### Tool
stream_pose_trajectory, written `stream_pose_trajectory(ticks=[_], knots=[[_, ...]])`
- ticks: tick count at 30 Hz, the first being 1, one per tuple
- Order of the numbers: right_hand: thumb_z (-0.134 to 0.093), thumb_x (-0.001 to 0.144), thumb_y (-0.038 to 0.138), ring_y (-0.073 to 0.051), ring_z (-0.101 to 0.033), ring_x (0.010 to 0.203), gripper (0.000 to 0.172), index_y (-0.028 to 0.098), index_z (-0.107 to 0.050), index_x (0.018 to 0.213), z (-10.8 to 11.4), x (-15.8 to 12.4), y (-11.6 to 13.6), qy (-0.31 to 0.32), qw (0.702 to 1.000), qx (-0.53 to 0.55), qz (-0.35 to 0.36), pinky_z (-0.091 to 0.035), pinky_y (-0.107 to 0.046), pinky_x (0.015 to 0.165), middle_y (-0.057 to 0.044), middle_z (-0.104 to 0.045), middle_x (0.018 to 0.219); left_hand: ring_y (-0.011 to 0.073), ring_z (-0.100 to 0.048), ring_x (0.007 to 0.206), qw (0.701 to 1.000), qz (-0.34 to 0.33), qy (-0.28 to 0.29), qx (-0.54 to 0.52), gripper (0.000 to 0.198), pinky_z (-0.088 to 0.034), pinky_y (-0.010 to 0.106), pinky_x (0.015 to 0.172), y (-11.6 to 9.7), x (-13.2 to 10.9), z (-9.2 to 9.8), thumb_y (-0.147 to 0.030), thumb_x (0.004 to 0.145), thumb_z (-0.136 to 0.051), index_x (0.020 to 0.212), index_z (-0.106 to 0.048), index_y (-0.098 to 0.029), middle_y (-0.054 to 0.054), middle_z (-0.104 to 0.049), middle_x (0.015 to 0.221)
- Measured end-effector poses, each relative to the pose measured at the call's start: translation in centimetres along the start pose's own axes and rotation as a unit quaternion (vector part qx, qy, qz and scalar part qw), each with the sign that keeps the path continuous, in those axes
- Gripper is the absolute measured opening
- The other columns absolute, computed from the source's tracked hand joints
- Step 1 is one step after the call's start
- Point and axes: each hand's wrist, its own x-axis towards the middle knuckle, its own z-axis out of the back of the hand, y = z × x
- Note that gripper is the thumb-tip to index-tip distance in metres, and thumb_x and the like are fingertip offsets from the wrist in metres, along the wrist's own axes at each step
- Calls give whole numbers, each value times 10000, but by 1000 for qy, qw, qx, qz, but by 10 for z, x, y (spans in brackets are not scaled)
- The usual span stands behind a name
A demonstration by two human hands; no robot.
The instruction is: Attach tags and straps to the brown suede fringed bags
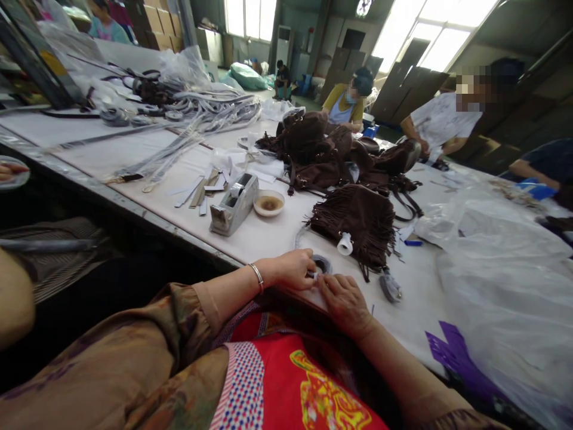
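Observation:
Near the table's front edge, my left hand [294, 270] is closed on a coiled strap [323, 261] in clear plastic wrap. The fingertips of my right hand [347, 300] pinch close against it, at a small white piece [315, 276] between the two hands. That piece is too small to make out clearly. Just beyond the coil lies a dark brown fringed bag [358, 221] with a white roll [345, 243] on it. To the right of my hands rests another wrapped coil [390, 286].
A grey tape dispenser [235, 204] stands beside a small white bowl [269, 203] of brownish stuff. Behind are paper strips [203, 192], piled brown bags [313, 143] and many wrapped straps [210, 107]. Plastic sheeting [505, 280] covers the right side. Co-workers [349, 101] sit across the table.

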Motion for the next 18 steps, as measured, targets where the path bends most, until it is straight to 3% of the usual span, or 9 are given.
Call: stream_pose_trajectory(ticks=[6, 10, 14, 18], knots=[[-437, 924, 118, -291, -523, 964, 396, 91, -585, 1291, -5, -2, 3, -16, 999, 25, -29, -429, -444, 826, -177, -637, 1117, 139, -508, 641, 999, 26, 19, 10, 258, -431, 257, 629, 0, 4, 1, -362, 869, -588, 818, -745, -164, 75, -603, 855], [-436, 928, 126, -267, -547, 984, 369, 130, -610, 1253, -6, -6, 4, -72, 986, 125, -83, -468, -431, 876, -149, -641, 1072, 149, -532, 677, 1000, 26, 3, 4, 280, -440, 262, 645, 2, 2, -4, -398, 870, -603, 803, -746, -167, 77, -597, 863], [-447, 944, 170, -224, -599, 946, 283, 186, -670, 1116, 8, 10, 6, -164, 934, 272, -165, -510, -381, 856, -112, -650, 995, 178, -560, 721, 999, 32, -36, 6, 327, -462, 289, 670, 5, -5, -15, -442, 877, -583, 834, -745, -161, 93, -605, 856], [-518, 920, 277, -234, -635, 944, 227, 223, -715, 1017, 25, 61, 14, -176, 884, 384, -201, -518, -374, 839, -95, -683, 1004, 230, -598, 840, 996, 40, -69, 31, 263, -490, 328, 727, 5, -4, -32, -350, 862, -582, 956, -713, -141, 121, -651, 920]])
